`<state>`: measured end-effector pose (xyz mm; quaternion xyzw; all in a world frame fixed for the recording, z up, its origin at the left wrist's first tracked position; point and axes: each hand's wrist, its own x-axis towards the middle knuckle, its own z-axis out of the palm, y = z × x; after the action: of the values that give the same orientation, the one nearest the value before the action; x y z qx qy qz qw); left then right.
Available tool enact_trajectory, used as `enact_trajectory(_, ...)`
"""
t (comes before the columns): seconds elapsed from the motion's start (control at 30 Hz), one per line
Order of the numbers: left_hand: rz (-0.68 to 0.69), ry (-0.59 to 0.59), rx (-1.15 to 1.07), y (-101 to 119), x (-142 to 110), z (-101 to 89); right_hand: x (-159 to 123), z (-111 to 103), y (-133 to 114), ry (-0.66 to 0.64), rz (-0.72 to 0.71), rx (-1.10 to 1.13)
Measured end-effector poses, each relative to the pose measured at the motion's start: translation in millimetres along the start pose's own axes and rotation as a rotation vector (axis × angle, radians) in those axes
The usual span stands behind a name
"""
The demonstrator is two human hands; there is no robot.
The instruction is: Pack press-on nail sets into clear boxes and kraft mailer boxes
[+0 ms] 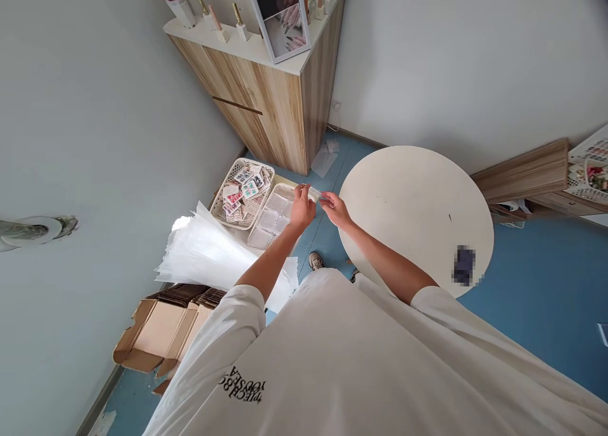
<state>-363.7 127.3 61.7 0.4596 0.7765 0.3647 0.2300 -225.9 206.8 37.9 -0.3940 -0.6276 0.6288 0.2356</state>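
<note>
Between my two hands, above the floor, is a small clear plastic piece (314, 194), too small to name more exactly. My left hand (303, 208) grips its left end with bent fingers. At its right end, my right hand (335, 208) pinches it with thumb and fingertips. Just left of my left hand stands a white basket (251, 243) with several clear plastic packs (270, 221) in it. Beside that, a second white basket (219, 209) holds many printed cards (249, 189) with coloured nail sets.
A round white table (408, 201) stands at my right, a blurred dark object (464, 265) on it. White plastic sheets (204, 252) and flattened cardboard boxes (161, 328) lie at left. A wooden cabinet (266, 100) with bottles and a picture frame (282, 27) is ahead.
</note>
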Motion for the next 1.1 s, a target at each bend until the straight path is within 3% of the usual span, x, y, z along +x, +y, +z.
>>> enact_trajectory(0.17, 0.084, -0.058, -0.046, 43, -10, 39.3, -24, -62, -7, 0.114, -0.030, -0.105)
enact_trajectory(0.33, 0.068, -0.159, -0.073, 82, -32, 103.9, -63, -135, 9, 0.225, 0.024, -0.171)
enact_trajectory(0.47, 0.049, -0.262, -0.108, 110, -56, 162.8, -101, -192, 39, 0.281, 0.103, -0.171)
enact_trajectory(0.7, -0.010, -0.465, -0.080, 145, -107, 263.1, -177, -276, 116, 0.297, 0.222, -0.229)
enact_trajectory(0.9, -0.058, -0.542, -0.097, 155, -143, 322.7, -218, -319, 161, 0.268, 0.261, -0.262)
enact_trajectory(1.1, -0.018, -0.473, -0.135, 154, -168, 342.1, -232, -330, 175, 0.247, 0.197, -0.266)
